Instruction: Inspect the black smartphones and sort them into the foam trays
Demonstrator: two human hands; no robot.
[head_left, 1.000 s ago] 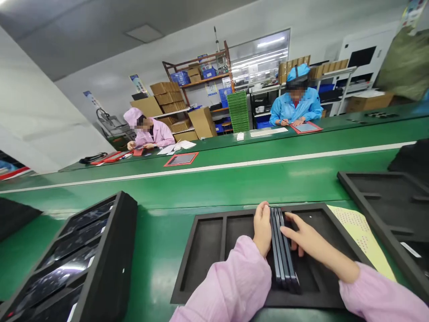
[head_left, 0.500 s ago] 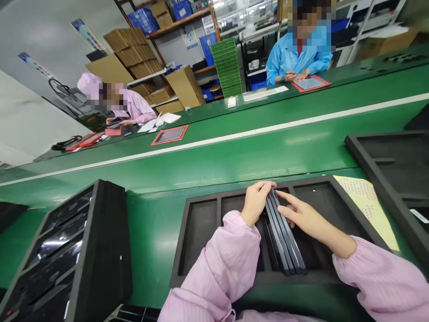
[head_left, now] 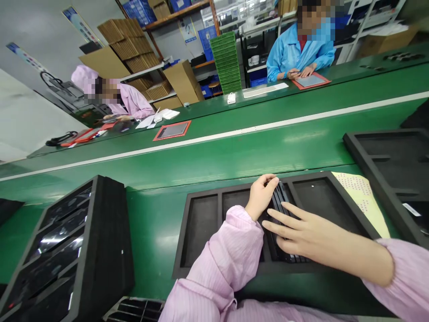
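A black foam tray with several compartments lies on the green bench in front of me. A stack of thin dark panels stands on edge in its middle compartment. My left hand curls over the far end of the panels, its fingers closed on their top edge. The fingers of my right hand are stretched out and lie flat across the near part of the panels, pressing on them. Both sleeves are pink.
A thick black foam block holding glossy dark panels stands at the left. Another black foam tray lies at the right, with a yellow dotted sheet beside it. Across the green conveyor two people work at red-framed panels.
My right hand has slid left over the panels and flattened on them. My left hand has stayed at their far end. The view has tilted down from the room.
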